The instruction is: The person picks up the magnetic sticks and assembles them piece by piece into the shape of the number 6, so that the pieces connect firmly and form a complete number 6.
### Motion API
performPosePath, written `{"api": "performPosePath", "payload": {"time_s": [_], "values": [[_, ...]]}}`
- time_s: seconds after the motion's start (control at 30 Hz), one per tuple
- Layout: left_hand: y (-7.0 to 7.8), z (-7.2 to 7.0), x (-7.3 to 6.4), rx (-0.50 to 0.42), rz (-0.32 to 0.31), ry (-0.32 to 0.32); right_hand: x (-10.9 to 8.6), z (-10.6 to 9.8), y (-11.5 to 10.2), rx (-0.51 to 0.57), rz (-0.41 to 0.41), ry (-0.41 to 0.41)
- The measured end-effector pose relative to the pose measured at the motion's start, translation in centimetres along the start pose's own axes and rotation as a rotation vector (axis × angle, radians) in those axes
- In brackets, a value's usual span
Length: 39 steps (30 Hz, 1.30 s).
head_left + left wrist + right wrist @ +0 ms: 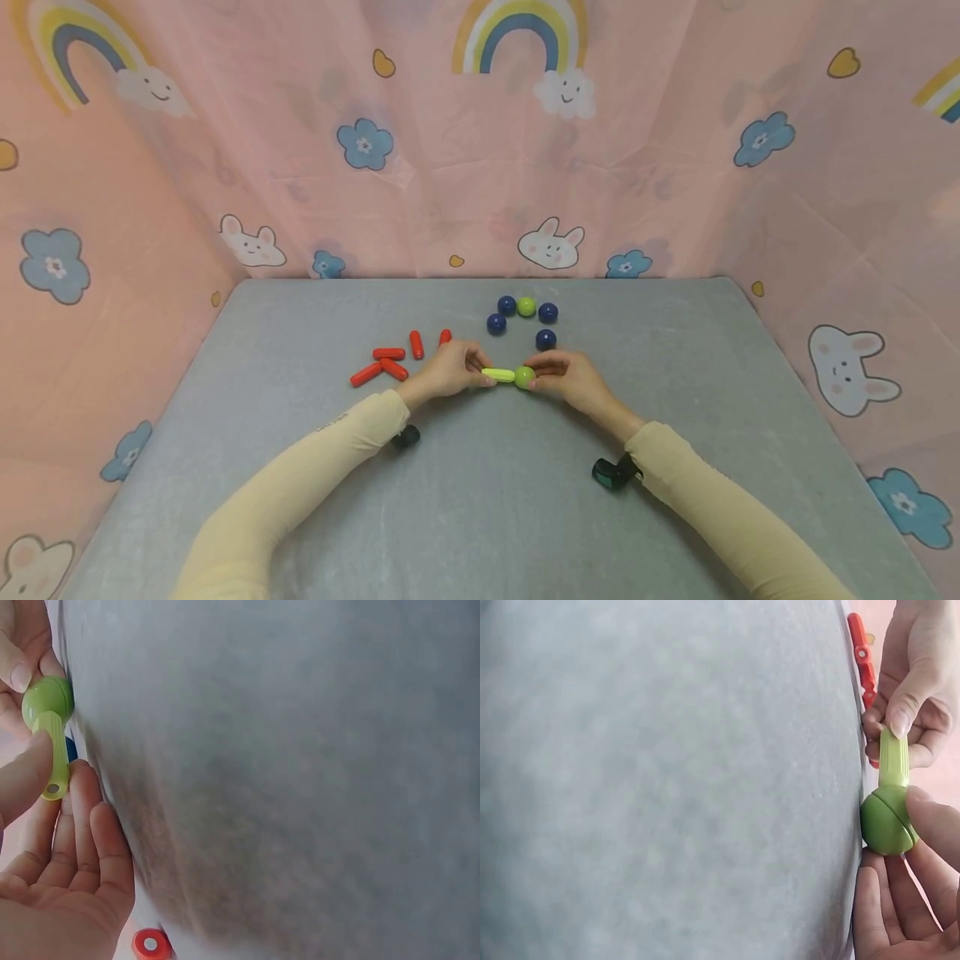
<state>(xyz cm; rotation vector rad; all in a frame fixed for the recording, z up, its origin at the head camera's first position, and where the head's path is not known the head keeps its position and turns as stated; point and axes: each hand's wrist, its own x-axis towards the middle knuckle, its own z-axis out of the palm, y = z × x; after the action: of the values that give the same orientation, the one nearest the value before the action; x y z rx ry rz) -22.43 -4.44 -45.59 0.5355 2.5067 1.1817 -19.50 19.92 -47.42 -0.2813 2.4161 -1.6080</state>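
Observation:
Between thumb and fingers my left hand (452, 368) pinches a yellow-green ribbed rod (498, 375). A hole shows in the rod's end in the left wrist view. My right hand (573, 379) pinches a green ball (524, 377) with a seam line around it. Rod and ball meet end to end, in one line between the two hands, as the right wrist view also shows with the ball (887, 822) against the rod (894, 759). Just beyond the right fingers sits a dark blue ball (546, 339).
Several red rods (389, 354) lie left of the left hand, one partly hidden behind it. Farther back stand more dark blue balls (497, 324) and another green ball (527, 307). The grey table (465, 517) ends at a pink patterned curtain (420, 208).

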Motion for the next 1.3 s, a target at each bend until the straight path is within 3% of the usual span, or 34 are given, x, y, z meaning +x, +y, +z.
{"api": "performPosePath", "payload": {"time_s": [0.5,0.93,1.13,1.3], "values": [[0.1,0.4,0.3,-0.066,-0.009,-0.009,-0.1,-0.6,0.0,-0.045,-0.016,-0.019],[0.0,0.8,0.7,-0.057,0.016,-0.036,0.2,-1.3,0.4,-0.084,-0.046,-0.086],[0.3,0.4,0.5,-0.054,0.004,-0.055,0.2,-1.4,0.4,-0.075,-0.03,-0.097],[0.9,-1.0,0.4,-0.077,-0.061,-0.073,0.2,-1.5,0.3,-0.071,-0.012,-0.114]]}}
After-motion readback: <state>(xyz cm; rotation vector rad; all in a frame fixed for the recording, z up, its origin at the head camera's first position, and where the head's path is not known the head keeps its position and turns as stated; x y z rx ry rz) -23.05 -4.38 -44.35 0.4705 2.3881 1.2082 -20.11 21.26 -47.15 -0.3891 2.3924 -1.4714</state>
